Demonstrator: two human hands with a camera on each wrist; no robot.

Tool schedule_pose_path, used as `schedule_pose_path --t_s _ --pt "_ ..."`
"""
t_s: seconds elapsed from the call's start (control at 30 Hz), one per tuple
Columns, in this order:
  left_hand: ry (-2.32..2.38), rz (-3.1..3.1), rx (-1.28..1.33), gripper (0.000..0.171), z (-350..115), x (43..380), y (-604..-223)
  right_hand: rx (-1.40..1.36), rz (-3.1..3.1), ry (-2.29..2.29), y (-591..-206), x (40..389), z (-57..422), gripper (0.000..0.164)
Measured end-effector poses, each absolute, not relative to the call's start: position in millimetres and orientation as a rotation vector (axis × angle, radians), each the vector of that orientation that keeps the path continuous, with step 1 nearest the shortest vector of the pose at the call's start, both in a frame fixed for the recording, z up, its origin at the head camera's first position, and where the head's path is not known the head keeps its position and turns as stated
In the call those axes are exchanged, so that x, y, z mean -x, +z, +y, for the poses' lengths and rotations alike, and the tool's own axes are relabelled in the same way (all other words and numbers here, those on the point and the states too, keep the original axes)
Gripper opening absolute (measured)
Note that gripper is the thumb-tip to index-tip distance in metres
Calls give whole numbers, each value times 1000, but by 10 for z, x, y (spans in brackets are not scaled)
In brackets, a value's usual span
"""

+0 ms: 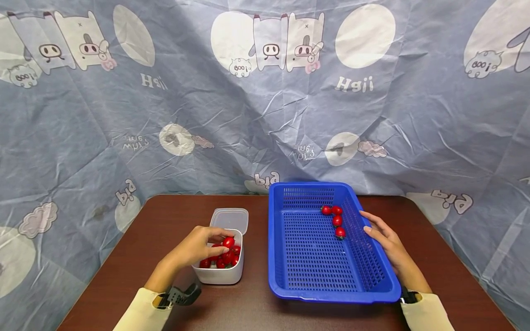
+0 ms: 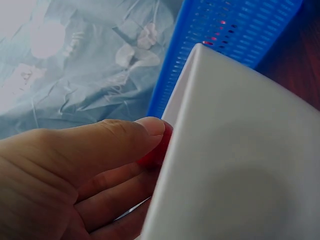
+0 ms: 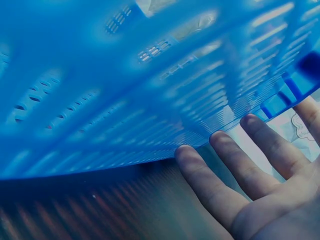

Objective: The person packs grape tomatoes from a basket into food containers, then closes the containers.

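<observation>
Over the white box (image 1: 218, 276) at left centre, my left hand (image 1: 199, 246) reaches in from the left. It pinches a red cherry tomato (image 1: 229, 242) between thumb and fingers; the left wrist view shows the thumb on the tomato (image 2: 159, 150) beside the box wall (image 2: 235, 150). Several more tomatoes (image 1: 221, 264) lie in the box. My right hand (image 1: 389, 243) rests against the right side of a blue perforated basket (image 1: 333, 296), thumb and index finger at its rim. Seen from the right wrist, straight fingers (image 3: 225, 165) touch its outer side.
Several tomatoes (image 1: 337, 221) lie inside the basket toward its right wall. A translucent lid (image 1: 230, 219) sits behind the white box. The brown table (image 1: 165, 216) ends against a patterned blue-grey cloth (image 1: 232, 147).
</observation>
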State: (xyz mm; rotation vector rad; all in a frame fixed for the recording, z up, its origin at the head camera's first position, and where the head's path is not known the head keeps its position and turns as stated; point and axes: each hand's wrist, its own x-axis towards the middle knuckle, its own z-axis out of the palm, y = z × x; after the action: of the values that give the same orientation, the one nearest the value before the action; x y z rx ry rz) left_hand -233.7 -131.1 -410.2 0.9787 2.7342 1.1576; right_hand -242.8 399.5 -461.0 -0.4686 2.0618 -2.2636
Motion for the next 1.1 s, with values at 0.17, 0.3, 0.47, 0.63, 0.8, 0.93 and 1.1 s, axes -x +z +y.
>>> schedule_pose_path --t_s 0.17,0.3,0.47,0.63,0.8,0.93,1.1 --pt "1155 2723 -963 35 -1319 2299 -4136 466 2039 -2275 -4609 2439 3994 50" --pt "1145 2717 -952 36 -1325 2273 -4156 452 2043 -2276 -4612 2437 3999 50" --pt "1111 2716 -973 36 -1322 2250 -4175 439 2042 -2275 -4608 2432 3999 50" --pt "1088 2714 -957 37 -1309 2241 -4182 435 2036 -2280 -4600 2431 3994 51" --pt "1105 2685 -943 38 -1305 2236 -4177 432 2045 -2280 -4598 2435 3992 51" --pt "1118 2665 -966 38 -1307 2233 -4173 426 2046 -2278 -4599 2434 3990 51" --pt "1143 2651 -985 38 -1311 2236 -4182 429 2038 -2281 -4601 2432 3987 51"
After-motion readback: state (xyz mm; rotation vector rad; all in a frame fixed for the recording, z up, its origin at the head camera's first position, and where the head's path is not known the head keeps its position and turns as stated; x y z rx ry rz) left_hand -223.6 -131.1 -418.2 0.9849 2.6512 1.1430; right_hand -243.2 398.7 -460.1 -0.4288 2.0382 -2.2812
